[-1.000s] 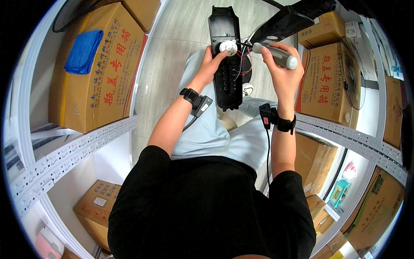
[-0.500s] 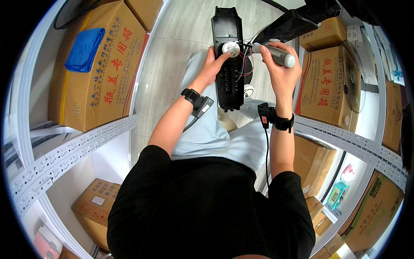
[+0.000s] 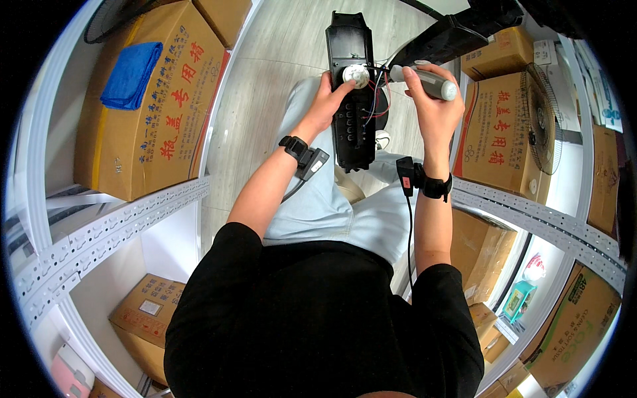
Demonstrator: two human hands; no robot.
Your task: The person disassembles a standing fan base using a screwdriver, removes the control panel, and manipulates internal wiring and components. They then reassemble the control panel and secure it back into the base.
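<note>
My left hand [image 3: 328, 103] grips the long black plastic housing [image 3: 352, 139] by its left side, with my thumb on a round white part [image 3: 355, 76] mounted in it. My right hand [image 3: 434, 113] is closed around a grey-handled screwdriver [image 3: 440, 87], held sideways, its dark shaft pointing left toward the side of the white part; the tip is too small to make out. Thin red, blue and pale wires [image 3: 379, 106] hang along the housing's right side. A larger black body [image 3: 441, 36] lies behind them at upper right. The housing is above my light-blue trouser legs.
Metal shelving [image 3: 106, 232] flanks me on both sides, stacked with cardboard boxes [image 3: 133, 152]. A folded blue cloth [image 3: 131, 73] lies on the upper left box. A wire fan guard [image 3: 541, 119] leans against boxes at right. Pale plank floor [image 3: 252, 60] runs between the shelves.
The housing has moved slightly right and down since a second ago, with my left hand on it. My right hand and the screwdriver have shifted a little left. Both grips are unchanged.
</note>
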